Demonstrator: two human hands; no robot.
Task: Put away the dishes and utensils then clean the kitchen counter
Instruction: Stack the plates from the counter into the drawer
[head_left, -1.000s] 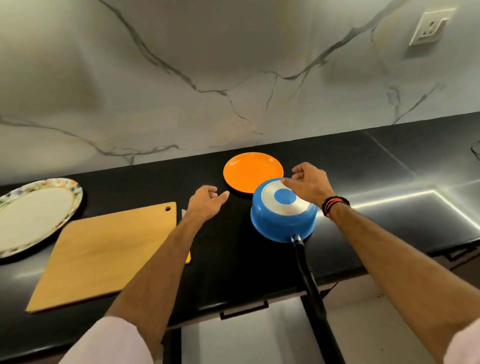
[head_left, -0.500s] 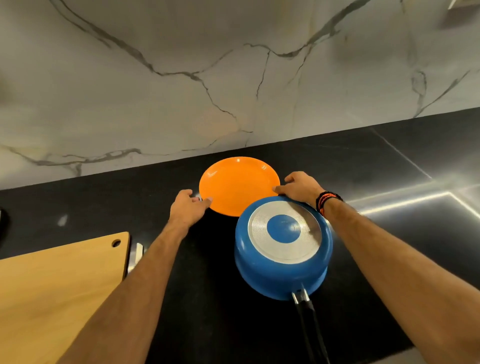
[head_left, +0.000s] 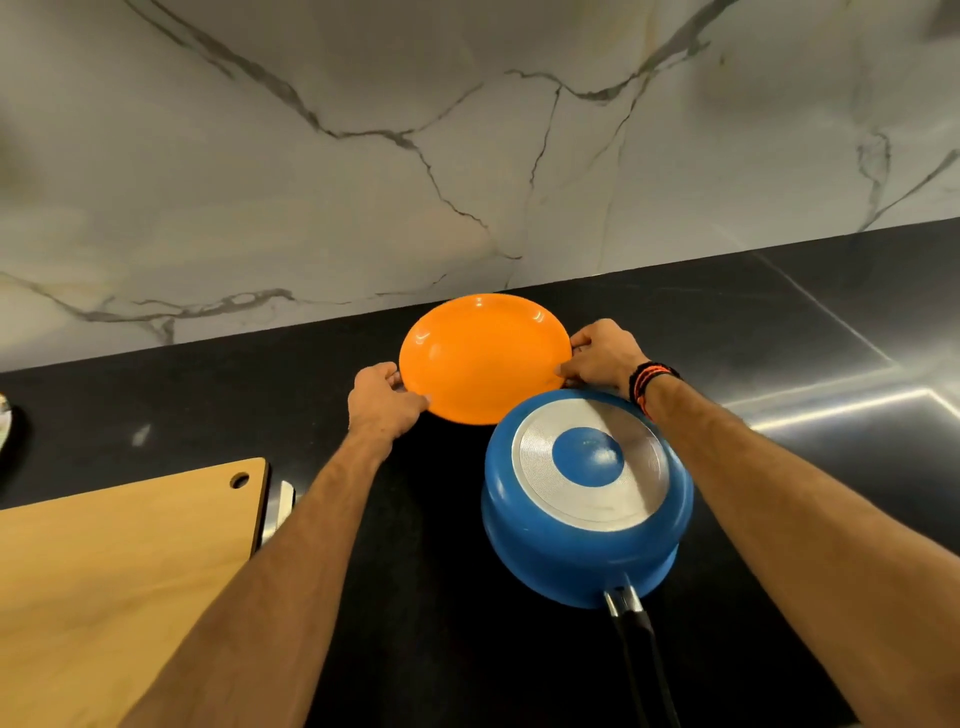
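Two hands, the left hand (head_left: 382, 402) and right hand (head_left: 602, 356), pinch opposite rims of the glossy orange plate (head_left: 480, 358) at the far middle of the black bench (head_left: 779, 322), where a careless lift might knock the upturned blue saucepan (head_left: 587, 499) just near it.

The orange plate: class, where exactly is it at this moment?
In the head view the orange plate sits mid-counter near the marble wall, just behind the upturned blue pan, gripped by the left hand and right hand at opposite edges.
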